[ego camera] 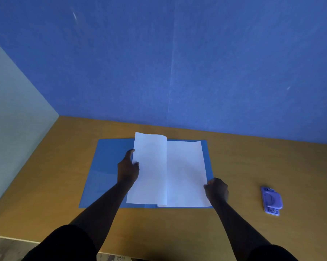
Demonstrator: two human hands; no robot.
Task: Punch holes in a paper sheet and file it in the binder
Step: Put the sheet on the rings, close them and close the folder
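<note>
— What's nearest you?

— Two dark sleeves, then bare forearms over the wooden table. The right hand is curled, pinching the lower right edge of the paper stack.

— And the left?

— The left hand grips the outer edge of a raised paper sheet, curled over the open blue binder.

— The punch?

— The purple hole punch lies well apart, on the right. Beyond, a blue wall.

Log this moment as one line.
left hand: holds sheet edge | right hand: at paper's corner | binder: open | hole punch: untouched
</note>
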